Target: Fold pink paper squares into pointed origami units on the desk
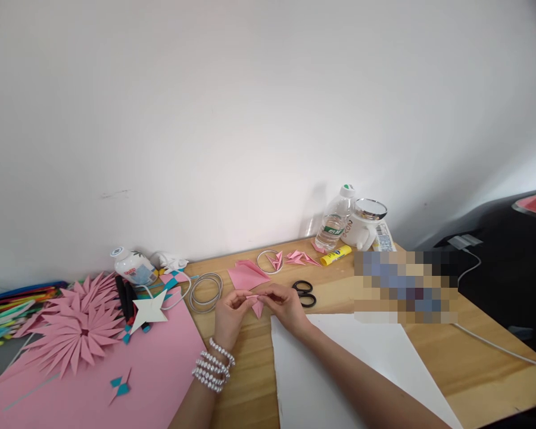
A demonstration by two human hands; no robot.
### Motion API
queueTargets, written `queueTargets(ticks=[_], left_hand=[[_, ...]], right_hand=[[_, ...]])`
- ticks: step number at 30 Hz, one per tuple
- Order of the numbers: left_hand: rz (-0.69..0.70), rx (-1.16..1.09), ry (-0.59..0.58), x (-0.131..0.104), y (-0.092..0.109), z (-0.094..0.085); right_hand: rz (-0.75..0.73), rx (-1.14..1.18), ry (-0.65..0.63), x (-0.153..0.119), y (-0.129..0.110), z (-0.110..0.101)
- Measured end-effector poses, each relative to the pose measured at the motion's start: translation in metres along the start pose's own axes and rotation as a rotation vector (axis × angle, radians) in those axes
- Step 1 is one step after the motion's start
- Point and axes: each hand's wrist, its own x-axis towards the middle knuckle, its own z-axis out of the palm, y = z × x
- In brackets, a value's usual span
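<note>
A small folded piece of pink paper is held between both hands, one point hanging down. My left hand, with beaded bracelets at the wrist, pinches its left side. On its right side, my right hand has thumb and finger closed on the paper. Just behind the hands lies a larger pink folded sheet. Black-handled scissors rest right of my right hand, and a white sheet lies under the right forearm.
Pink folded flowers, a white paper star and a white bottle are at left. Metal hoops lie behind my left hand. A water bottle, mug and yellow glue stick stand or lie at the back right.
</note>
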Motion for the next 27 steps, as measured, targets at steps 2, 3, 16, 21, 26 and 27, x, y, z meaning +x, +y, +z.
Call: queueTargets(ticks=[2, 3, 16, 21, 26, 27], left_hand=[[0.005, 0.004, 0.008, 0.0, 0.0, -0.001], [0.012, 0.007, 0.012, 0.0, -0.001, -0.001], [0.028, 0.048, 0.044, -0.002, 0.007, 0.001], [-0.024, -0.05, -0.032, 0.0, 0.002, -0.003], [0.054, 0.004, -0.033, 0.001, -0.004, -0.006], [0.071, 0.008, -0.032, 0.001, -0.004, -0.006]], right_hand=[[-0.001, 0.017, -0.002, 0.0, 0.0, 0.0], [0.0, 0.023, -0.005, 0.0, 0.001, 0.0], [-0.036, -0.108, -0.017, -0.002, 0.006, 0.0], [0.003, -0.072, 0.007, -0.002, 0.004, 0.0], [0.018, -0.032, -0.028, -0.002, 0.004, 0.001], [0.026, -0.038, -0.026, -0.002, 0.004, 0.001]])
